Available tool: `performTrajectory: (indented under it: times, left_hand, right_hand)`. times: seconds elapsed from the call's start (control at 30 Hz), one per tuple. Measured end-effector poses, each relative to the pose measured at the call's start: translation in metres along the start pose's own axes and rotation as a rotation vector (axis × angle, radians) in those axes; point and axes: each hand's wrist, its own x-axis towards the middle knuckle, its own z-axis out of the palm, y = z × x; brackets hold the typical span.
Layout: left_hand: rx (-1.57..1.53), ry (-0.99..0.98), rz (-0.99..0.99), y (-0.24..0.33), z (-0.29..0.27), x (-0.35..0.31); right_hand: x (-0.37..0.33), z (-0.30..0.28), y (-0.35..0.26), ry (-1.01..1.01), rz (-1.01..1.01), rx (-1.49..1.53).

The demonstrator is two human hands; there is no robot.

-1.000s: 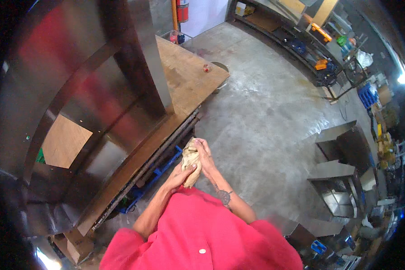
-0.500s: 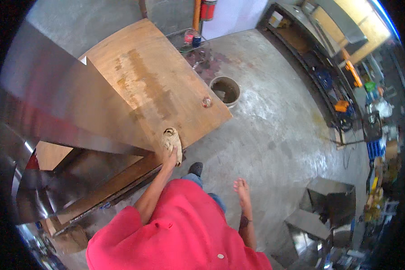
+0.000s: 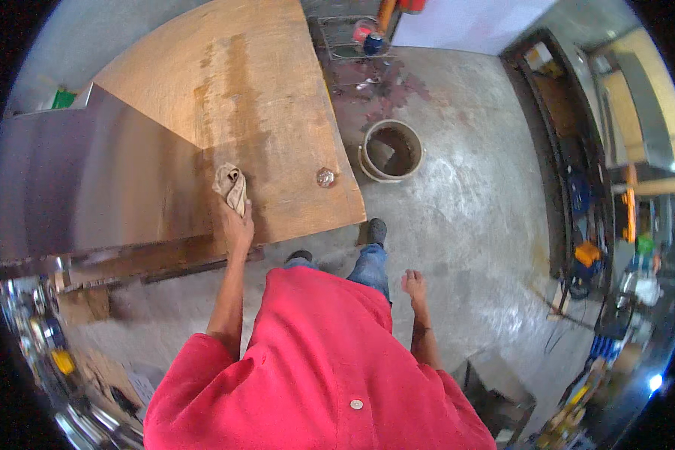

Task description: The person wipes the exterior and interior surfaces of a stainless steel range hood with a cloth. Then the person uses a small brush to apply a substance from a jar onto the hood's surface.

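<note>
My left hand (image 3: 236,225) is closed around a bunched beige rag (image 3: 232,186). It holds the rag over the near part of the wooden tabletop (image 3: 292,120), beside a large brown-grey metal panel (image 3: 112,180). Dark wet-looking streaks mark the wood beyond the rag. A small, round, shiny thing (image 3: 326,177), its kind unclear, lies to the right near the table's edge. At my right side, above the floor, hangs my right hand (image 3: 415,286), nothing visible in it, fingers loosely bent and apart.
A bucket (image 3: 391,151) with murky contents stands on the concrete floor by the table's right edge. Farther back is a wire rack (image 3: 345,46) with a dark can (image 3: 373,43). Cluttered shelving (image 3: 559,142) lines the right side; a grey metal box (image 3: 495,397) sits behind right.
The view has turned, so the table and panel appear rotated. My left hand, still gripping the rag, is now beside the panel and farther in from the table's near edge.
</note>
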Motion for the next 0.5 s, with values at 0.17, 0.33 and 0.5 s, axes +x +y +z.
performTrajectory:
  times: [0.17,0.33,0.5]
  left_hand:
    - [0.077,-0.039,0.213,0.058,0.025,-0.039]
    - [-0.213,-0.074,0.266,0.133,0.096,-0.061]
    - [-0.295,-0.011,0.095,0.145,0.11,-0.076]
  right_hand:
    - [0.113,-0.03,-0.077,-0.194,-0.152,-0.076]
    - [0.135,-0.05,-0.119,-0.261,-0.121,0.067]
    - [0.173,-0.094,-0.1,-0.424,-0.307,-0.241]
